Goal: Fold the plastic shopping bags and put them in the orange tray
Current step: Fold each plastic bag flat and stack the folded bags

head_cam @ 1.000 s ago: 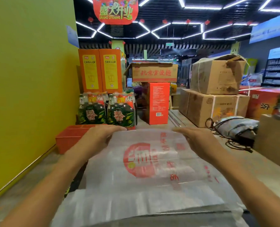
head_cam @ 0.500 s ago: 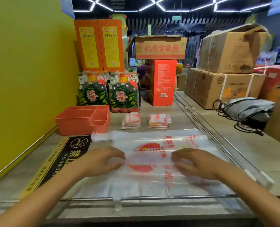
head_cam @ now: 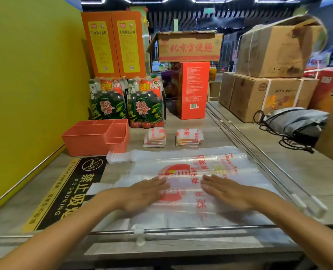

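Observation:
A clear plastic shopping bag with red print lies flat on the counter, folded once lengthwise, its handles pointing left. My left hand presses flat on its near half with straight fingers. My right hand lies flat beside it, also pressing the bag. Two small stacks of folded bags sit behind it. The orange tray, with several compartments, stands at the back left by the yellow wall and looks empty.
Two packs of green bottles and a red box stand behind the tray and stacks. Cardboard boxes and a grey bag with cables are at the right. A metal rail runs along the counter's near edge.
The bag was held up in the air, then laid on the counter. Both hands went from curled on it to flat, and moved slightly toward each other.

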{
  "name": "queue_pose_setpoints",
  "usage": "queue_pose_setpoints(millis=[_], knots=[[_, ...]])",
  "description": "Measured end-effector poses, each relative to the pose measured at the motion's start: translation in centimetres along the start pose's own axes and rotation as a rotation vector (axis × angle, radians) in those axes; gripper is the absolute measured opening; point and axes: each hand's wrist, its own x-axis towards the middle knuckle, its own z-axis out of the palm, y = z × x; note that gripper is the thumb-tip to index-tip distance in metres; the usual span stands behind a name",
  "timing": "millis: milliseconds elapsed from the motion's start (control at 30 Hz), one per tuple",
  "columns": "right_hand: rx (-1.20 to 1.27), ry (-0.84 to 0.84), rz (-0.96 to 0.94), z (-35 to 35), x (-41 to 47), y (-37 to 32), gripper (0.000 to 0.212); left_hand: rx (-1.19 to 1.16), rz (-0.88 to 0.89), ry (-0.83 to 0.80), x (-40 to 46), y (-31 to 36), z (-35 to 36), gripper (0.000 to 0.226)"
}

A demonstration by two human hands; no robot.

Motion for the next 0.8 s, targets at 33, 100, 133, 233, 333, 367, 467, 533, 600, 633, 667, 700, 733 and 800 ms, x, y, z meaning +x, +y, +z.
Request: queue_pose_setpoints(millis=[33, 100, 133, 233, 333, 367, 467, 533, 600, 633, 667, 700, 733, 800], knots=[[0.017, 0.037, 0.036, -0.3, -0.5, 0.9, 0.069, -0.011, 0.004, -0.002, -0.1, -0.2, -0.3, 0.052], [0.056, 0.151, 0.107, -1.0, -1.0, 2.2, 0.068, -0.082, 0.016, 0.049, -0.5, -0.3, -1.4, 0.05], [0.034, 0.216, 0.12, -1.3, -1.0, 2.7, 0.069, -0.13, 0.022, 0.106, -0.7, -0.1, -2.2, 0.044], [-0.135, 0.321, 0.145, -1.7, -0.1, 4.2, 0.04, -0.017, -0.026, 0.278, -0.6, -1.2, -3.8, 0.029], [-0.107, 0.351, 0.119, -1.9, 0.9, 5.1, 0.045, 0.095, -0.181, 0.274, -0.8, -2.7, -4.2, 0.048], [-0.067, 0.361, 0.112, -2.0, 1.2, 5.3, 0.052, 0.101, -0.197, 0.264, -0.7, -3.1, -4.0, 0.052], [-0.007, 0.373, 0.074, -2.5, 1.9, 5.8, 0.053, 0.071, -0.212, 0.298, -0.3, -3.6, -3.6, 0.05], [-0.026, 0.348, 0.078, -2.8, 2.2, 6.0, 0.043, 0.077, -0.213, 0.331, -0.1, -3.6, -3.5, 0.043], [-0.066, 0.307, 0.107, -2.9, 2.4, 5.8, 0.04, 0.09, -0.214, 0.338, 0.0, -3.5, -3.5, 0.038], [-0.054, 0.294, 0.129, -3.0, 2.5, 5.6, 0.042, 0.079, -0.214, 0.344, 0.0, -3.5, -3.5, 0.036], [-0.024, 0.296, 0.144, -3.2, 2.5, 5.5, 0.043, 0.055, -0.213, 0.352, 0.1, -3.7, -3.4, 0.034], [0.011, 0.308, 0.153, -3.3, 2.6, 5.4, 0.043, 0.038, -0.214, 0.356, 0.0, -3.8, -3.4, 0.033], [0.032, 0.313, 0.162, -3.5, 2.7, 5.3, 0.043, 0.03, -0.215, 0.356, 0.0, -3.9, -3.4, 0.032], [0.02, 0.299, 0.171, -3.8, 2.7, 5.0, 0.04, 0.046, -0.217, 0.35, -0.1, -3.9, -3.4, 0.032]])
